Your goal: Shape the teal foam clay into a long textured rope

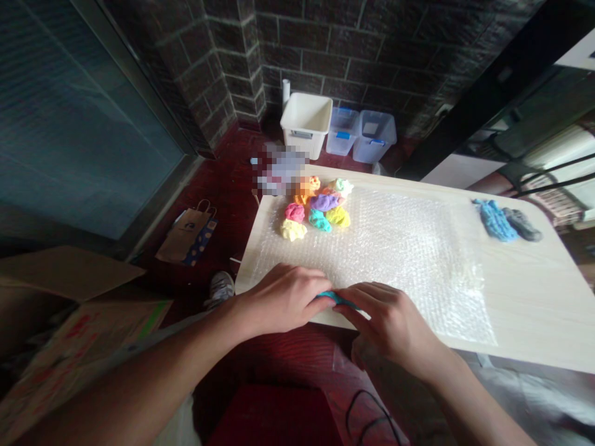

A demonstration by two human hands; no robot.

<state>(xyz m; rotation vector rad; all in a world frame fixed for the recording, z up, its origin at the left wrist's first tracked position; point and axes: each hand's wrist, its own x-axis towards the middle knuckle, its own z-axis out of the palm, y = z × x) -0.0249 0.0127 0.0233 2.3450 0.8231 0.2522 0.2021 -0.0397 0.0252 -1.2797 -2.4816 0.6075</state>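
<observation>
A thin strip of teal, soft-looking material spans the gap between a person's two bare hands, just above the near edge of a pale wood-toned table. The left hand pinches one end between thumb and curled fingers; the right hand grips the other, its fingers bent over the strip. Beneath and beyond them lies a sheet of clear bubble wrap. Toward its far left corner sit crumpled, bright lumps, among them a purple one, a teal one, a deep-pink one and a pale yellow one. Well apart, at the table's right, a textured blue bundle rests beside a dark grey one. Past the far edge, a white plastic bin stands next to two translucent tubs with blue latches before a dark block wall.
</observation>
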